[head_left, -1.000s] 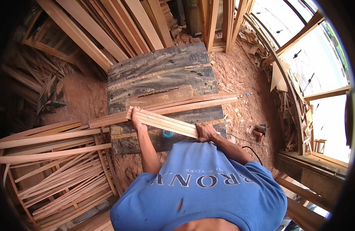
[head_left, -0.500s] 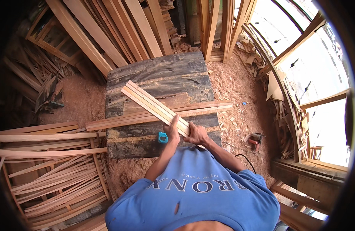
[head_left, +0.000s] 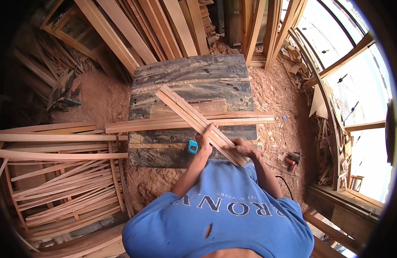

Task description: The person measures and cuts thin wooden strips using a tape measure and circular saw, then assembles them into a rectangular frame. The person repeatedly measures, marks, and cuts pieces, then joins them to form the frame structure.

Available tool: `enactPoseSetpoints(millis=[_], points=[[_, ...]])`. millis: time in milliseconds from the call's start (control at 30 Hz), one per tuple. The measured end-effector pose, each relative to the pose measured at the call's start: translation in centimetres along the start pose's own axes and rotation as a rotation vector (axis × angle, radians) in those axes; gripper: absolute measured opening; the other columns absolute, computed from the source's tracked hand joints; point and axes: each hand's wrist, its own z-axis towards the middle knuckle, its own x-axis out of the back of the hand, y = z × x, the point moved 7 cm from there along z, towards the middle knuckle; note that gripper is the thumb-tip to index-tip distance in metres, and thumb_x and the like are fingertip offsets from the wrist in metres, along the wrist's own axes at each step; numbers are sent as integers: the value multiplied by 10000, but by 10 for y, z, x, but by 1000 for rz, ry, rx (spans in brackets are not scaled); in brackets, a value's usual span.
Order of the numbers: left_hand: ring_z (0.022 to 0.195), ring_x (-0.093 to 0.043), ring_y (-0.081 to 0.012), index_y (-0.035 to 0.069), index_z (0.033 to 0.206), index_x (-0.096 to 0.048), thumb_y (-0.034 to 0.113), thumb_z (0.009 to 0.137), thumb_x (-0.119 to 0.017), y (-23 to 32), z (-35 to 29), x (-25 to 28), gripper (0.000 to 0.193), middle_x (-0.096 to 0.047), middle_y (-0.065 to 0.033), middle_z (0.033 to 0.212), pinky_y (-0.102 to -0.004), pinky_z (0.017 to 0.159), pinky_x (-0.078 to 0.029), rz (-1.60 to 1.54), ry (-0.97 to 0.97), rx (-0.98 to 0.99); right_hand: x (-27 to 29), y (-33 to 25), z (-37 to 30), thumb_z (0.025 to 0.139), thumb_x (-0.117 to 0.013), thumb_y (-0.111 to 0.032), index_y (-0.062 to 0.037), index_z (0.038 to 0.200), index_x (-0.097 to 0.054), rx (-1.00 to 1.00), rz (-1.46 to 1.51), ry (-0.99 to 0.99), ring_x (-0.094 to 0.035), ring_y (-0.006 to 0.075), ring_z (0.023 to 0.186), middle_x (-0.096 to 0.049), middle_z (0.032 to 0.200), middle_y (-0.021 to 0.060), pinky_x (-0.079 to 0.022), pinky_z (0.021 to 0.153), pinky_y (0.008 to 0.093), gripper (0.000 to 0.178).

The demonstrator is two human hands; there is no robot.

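Observation:
A bundle of several pale wooden strips (head_left: 181, 107) lies diagonally, its far end over the dark plank table (head_left: 142, 81) and its near end close to my blue shirt. My left hand (head_left: 205, 138) is closed round the bundle's left side near the middle. Closer to me, my right hand (head_left: 241, 147) grips its right side, the thumb lying across the top. Beneath the bundle, longer wooden strips (head_left: 140, 125) stretch crosswise over the table and past both its edges. A bright blue tape measure (head_left: 193, 147) rests on the table just left of my left forearm.
Long boards (head_left: 157, 30) lean beyond the table. At the left, a wooden rack (head_left: 114, 180) carries many thin strips. Sawdust and offcuts cover the floor (head_left: 271, 94). A red power tool (head_left: 292, 161) with a black cable lies on the right, near a curved wooden frame (head_left: 325, 94).
The bundle has turned so its top faces look different, and its near end now shows beyond my right hand. My grip stays on it. The whole view has shifted slightly.

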Motion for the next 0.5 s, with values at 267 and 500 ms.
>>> enactPoseSetpoints(millis=[267, 500], points=[[956, -675, -236, -74, 1103, -653, 124, 885, -707, 11, -4, -11, 300, -696, -151, 1038, -380, 889, -565, 45, -76, 27, 4, 2, -10, 740, -824, -412, -17, 1163, -700, -73, 148, -58, -659, 184, 906, -727, 998, 98, -484, 860, 328, 592], [949, -682, -237, -28, 1085, -637, 59, 856, -730, 21, -5, -16, 262, -691, -129, 1015, -389, 851, -589, -44, -84, -48, 22, 29, -47, 785, -800, -386, -11, 1103, -710, -133, 219, -30, -643, 160, 854, -711, 928, 60, -489, 779, 302, 500]])
